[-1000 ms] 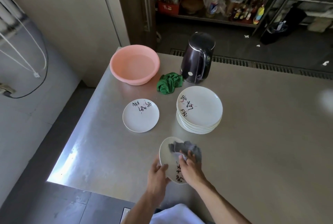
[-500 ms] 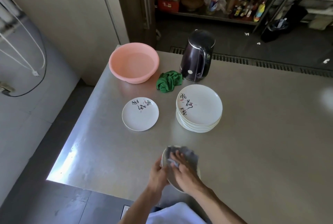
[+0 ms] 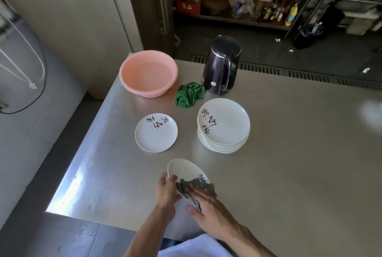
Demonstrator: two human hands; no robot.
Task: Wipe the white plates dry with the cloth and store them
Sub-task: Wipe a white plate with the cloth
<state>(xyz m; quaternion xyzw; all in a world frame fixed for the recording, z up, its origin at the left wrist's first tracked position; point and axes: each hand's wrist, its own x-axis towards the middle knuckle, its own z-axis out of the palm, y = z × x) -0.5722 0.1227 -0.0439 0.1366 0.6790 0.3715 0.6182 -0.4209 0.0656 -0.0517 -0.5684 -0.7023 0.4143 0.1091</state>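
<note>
The left hand point(image 3: 166, 189) grips the rim of a tilted plate point(image 3: 184, 169), held just above the near edge of the steel table point(image 3: 289, 153), while the right hand point(image 3: 208, 211) presses a grey cloth point(image 3: 198, 186) against its face with flat fingers. The job looks early: a lone plate point(image 3: 156, 133) lies apart, seemingly done, and a stack of plates point(image 3: 224, 125) waits, with nothing stored yet. The pink basin point(image 3: 148, 73) behind appears to hold only shallow water, no dishes.
</note>
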